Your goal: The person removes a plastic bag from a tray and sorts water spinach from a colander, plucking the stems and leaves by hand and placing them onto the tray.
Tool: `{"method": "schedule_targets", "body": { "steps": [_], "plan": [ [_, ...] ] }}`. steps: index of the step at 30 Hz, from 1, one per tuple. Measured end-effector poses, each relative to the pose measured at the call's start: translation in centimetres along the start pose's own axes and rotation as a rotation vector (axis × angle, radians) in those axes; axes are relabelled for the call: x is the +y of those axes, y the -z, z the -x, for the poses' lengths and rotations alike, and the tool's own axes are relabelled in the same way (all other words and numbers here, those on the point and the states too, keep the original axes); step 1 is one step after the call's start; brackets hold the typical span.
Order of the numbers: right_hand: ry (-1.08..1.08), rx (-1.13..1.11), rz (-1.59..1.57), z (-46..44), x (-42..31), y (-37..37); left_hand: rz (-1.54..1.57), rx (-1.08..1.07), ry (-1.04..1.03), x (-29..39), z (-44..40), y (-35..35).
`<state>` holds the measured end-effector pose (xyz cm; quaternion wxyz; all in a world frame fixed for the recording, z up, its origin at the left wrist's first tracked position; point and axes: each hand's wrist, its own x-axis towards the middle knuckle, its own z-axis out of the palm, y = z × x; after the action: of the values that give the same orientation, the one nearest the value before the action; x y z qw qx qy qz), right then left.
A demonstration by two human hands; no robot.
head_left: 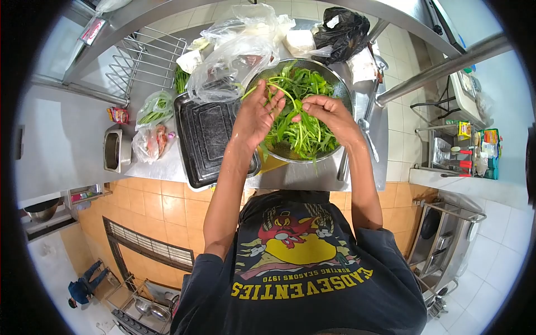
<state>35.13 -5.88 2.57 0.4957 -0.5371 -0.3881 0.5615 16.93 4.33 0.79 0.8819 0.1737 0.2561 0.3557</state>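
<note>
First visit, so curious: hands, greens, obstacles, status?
Left hand, right hand: on green stem. Leafy greens: in mesh colander. Clear plastic bag by its rim; nothing seems blocking.

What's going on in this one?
A person is handling leafy greens over a metal colander at a counter. The left hand holds a long green stem; the right hand is close to the stem's other end, though its exact grip is unclear. Most greens lie in the colander, with a black tray beside it.

Greens (304, 139) hide the middle of the colander (340, 89); the inside of the black bag (343, 36) is hidden.
</note>
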Motion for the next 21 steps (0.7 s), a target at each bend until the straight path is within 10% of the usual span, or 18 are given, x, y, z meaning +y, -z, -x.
{"method": "schedule_targets", "body": {
  "steps": [21],
  "plan": [
    [0.309,0.326,0.320,-1.1,-0.5,-0.9,-0.387,0.095,-0.114,-1.4,0.8,-1.6]
  ]
}}
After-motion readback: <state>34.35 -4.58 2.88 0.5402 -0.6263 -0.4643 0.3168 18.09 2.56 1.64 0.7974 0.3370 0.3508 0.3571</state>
